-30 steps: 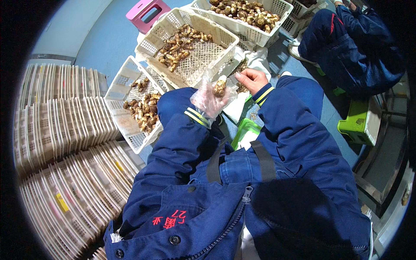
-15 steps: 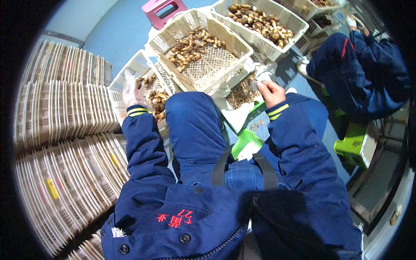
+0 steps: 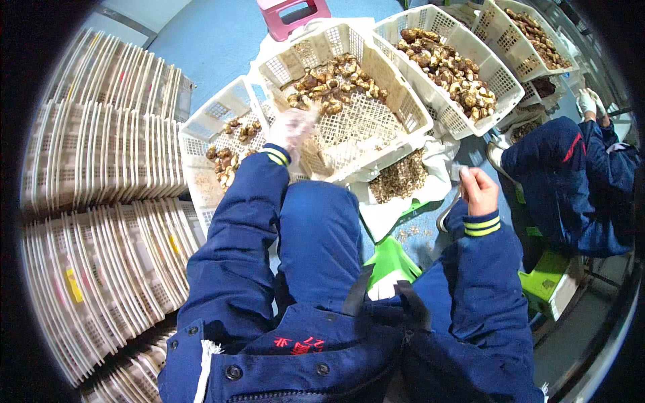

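My left hand (image 3: 293, 129), in a thin clear glove, is over the near left rim of the large white crate (image 3: 422, 127). Motion blurs its fingers, so whether it holds anything is unclear. Brown and cream mushrooms (image 3: 336, 84) lie in a heap at the far side of that crate. A smaller white crate (image 3: 195, 151) to the left holds more mushrooms (image 3: 225, 164). Off to the right, my bare right hand (image 3: 479, 190) is closed in a pinch on a small flat grey blade (image 3: 457, 172), above the floor.
Brown trimmings (image 3: 400, 177) fill a white-lined container below the large crate. Another crate (image 3: 500, 111) of mushrooms stands to its right. Stacked crates (image 3: 107, 154) line the left side. A pink stool (image 3: 292, 17) stands behind; a co-worker (image 3: 561, 178) sits at right beside a green stool (image 3: 551, 279).
My left hand has moved right, from the smaller crate to the large crate's rim. My right hand, still holding the blade, has moved right and nearer, away from the trimmings. The view has shifted.
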Action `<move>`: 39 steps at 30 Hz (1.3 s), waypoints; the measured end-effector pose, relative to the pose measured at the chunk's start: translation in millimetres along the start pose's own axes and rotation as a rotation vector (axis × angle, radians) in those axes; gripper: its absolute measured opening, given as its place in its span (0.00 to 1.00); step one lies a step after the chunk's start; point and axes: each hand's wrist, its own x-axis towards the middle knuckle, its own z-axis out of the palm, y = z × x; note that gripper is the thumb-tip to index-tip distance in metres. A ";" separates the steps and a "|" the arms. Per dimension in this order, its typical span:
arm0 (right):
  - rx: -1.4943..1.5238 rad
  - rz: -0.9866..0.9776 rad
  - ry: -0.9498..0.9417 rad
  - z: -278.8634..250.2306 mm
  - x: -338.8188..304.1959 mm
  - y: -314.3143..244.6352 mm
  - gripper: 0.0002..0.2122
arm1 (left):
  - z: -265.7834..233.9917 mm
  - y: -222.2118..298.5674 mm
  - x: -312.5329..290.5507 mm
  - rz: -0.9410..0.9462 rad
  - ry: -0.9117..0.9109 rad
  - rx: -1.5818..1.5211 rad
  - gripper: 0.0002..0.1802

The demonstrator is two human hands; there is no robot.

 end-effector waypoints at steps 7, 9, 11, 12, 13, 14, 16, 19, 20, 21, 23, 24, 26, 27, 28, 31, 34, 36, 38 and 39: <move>-0.164 0.086 -0.066 4.4 -7.8 -28.7 0.08 | 75.0 -48.7 93.5 -0.065 -0.018 0.807 0.31; -0.179 0.122 -0.109 3.5 -10.8 -36.0 0.08 | 84.2 -39.0 103.5 -0.103 0.049 0.828 0.33; -0.117 0.102 -0.129 7.5 -12.4 -42.1 0.08 | 93.6 -47.4 117.7 -0.007 -0.025 0.946 0.27; -0.050 0.113 -0.142 9.5 -12.7 -45.2 0.07 | 97.1 -51.7 121.6 0.017 -0.052 0.987 0.26; -0.062 0.089 -0.174 9.1 -11.9 -45.3 0.06 | 100.1 -56.3 123.7 0.040 -0.079 1.027 0.26; -0.052 0.084 -0.183 9.3 -10.1 -46.1 0.06 | 99.6 -58.8 128.2 0.105 -0.132 1.112 0.26; -0.039 0.107 -0.186 12.2 -11.2 -44.6 0.06 | 100.9 -65.6 123.4 0.164 -0.169 1.098 0.26; -0.070 0.146 -0.158 16.9 -10.6 -39.6 0.07 | 99.8 -50.2 121.1 0.008 -0.255 0.749 0.24; -0.108 0.151 -0.157 18.1 -9.5 -37.2 0.08 | 100.7 -53.3 115.5 -0.091 -0.232 0.444 0.23; -0.147 0.155 -0.145 17.6 -8.0 -32.3 0.08 | 102.5 -41.0 109.3 -0.175 -0.216 0.137 0.22; -0.158 0.119 -0.140 21.0 -5.2 -20.3 0.08 | 93.2 -53.8 98.1 -0.088 -0.220 -0.329 0.22; -0.154 0.111 -0.132 18.5 -4.8 -14.6 0.08 | 86.3 -9.7 90.7 -0.240 -0.353 -0.446 0.21; -0.133 0.075 -0.153 19.0 -2.3 -10.9 0.08 | 64.2 42.2 52.1 -0.291 -0.467 -0.795 0.17; -0.133 0.060 -0.159 19.6 -2.5 -9.9 0.08 | 58.6 59.9 42.4 -0.434 -0.440 -0.788 0.16; -0.106 -0.016 -0.160 20.7 -2.2 -4.4 0.08 | 53.3 79.1 26.1 -0.316 -0.471 -0.787 0.16; -0.038 -0.075 -0.109 24.9 -4.8 4.7 0.08 | 38.3 155.3 -34.5 -0.282 -0.607 -0.853 0.20; 0.012 -0.210 -0.113 40.1 -20.9 -17.4 0.07 | 52.9 144.0 -82.2 -0.419 -0.708 -1.067 0.23; 0.066 -0.228 -0.126 48.7 -35.1 -27.1 0.07 | 69.8 122.7 -113.6 -0.190 -0.730 -1.000 0.24; 0.142 -0.240 -0.171 52.6 -45.3 -29.0 0.07 | 74.4 121.4 -141.2 -0.304 -0.685 -1.075 0.21; 0.163 -0.246 -0.200 51.9 -49.5 -27.2 0.07 | 79.4 121.7 -151.5 -0.285 -0.658 -1.036 0.20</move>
